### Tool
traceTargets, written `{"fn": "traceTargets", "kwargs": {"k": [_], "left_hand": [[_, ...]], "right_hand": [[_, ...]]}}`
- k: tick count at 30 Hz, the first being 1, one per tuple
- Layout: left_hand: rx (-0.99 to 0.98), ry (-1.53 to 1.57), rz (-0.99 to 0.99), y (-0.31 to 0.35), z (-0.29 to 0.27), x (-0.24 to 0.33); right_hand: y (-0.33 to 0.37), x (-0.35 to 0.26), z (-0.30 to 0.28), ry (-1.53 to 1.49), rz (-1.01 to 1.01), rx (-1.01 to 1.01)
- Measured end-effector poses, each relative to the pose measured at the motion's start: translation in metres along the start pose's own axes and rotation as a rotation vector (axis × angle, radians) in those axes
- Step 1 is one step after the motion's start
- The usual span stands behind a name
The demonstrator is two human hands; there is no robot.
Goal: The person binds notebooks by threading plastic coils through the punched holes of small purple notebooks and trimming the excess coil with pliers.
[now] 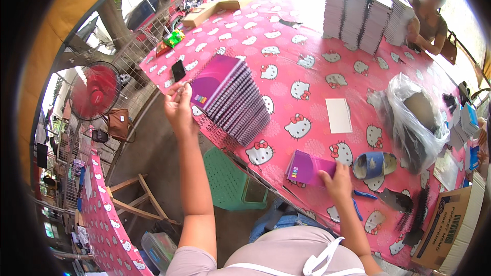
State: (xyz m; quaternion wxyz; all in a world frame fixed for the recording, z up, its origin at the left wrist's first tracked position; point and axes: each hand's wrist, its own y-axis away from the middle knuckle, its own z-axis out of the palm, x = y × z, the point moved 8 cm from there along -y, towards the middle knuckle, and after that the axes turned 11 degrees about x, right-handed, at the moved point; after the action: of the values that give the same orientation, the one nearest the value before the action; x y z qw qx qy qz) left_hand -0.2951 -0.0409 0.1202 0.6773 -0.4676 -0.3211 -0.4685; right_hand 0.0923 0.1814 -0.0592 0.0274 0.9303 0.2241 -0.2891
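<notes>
The head view looks down past the wearer's chest, facing forward across the nearby table.

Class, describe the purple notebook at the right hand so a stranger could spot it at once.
Find the big pink cat-patterned table. Along its near edge, the right hand touches a purple notebook. Unlike the tall purple stack by the left hand, it lies low and apart.

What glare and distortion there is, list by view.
Head view: glare washes out the far end of the pink tablecloth; head view: bright highlights on the plastic bag; head view: fisheye distortion bows the orange strip at left, corners black.
</notes>
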Motion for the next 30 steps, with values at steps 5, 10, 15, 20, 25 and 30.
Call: {"fn": "traceTargets", "kwargs": {"k": [5,10,15,20,25,30], "left_hand": [[0.016,-0.062,0.531,0.061,0.001,0.089],[-0.822,-0.339,0.465,0.229,0.09,0.068],[-1.173,-0.43,0.554,0.333,0.095,-0.049],[-1.068,-0.311,0.472,0.318,0.102,-0.035],[-1.159,-0.342,0.455,0.325,0.108,-0.043],[-1.055,-0.355,0.363,0.319,0.114,-0.031]], "right_hand": [[-0.01,0.023,-0.015,-0.232,0.054,0.137],[-0.003,0.018,-0.011,-0.836,-0.036,0.113],[0.004,-0.013,-0.036,-0.606,-0.413,0.12],[0.002,0.198,-0.179,0.177,0.198,0.719],[0.025,0.292,-0.194,0.595,0.493,0.475],[0.013,0.192,-0.21,0.348,0.094,0.745]]}}
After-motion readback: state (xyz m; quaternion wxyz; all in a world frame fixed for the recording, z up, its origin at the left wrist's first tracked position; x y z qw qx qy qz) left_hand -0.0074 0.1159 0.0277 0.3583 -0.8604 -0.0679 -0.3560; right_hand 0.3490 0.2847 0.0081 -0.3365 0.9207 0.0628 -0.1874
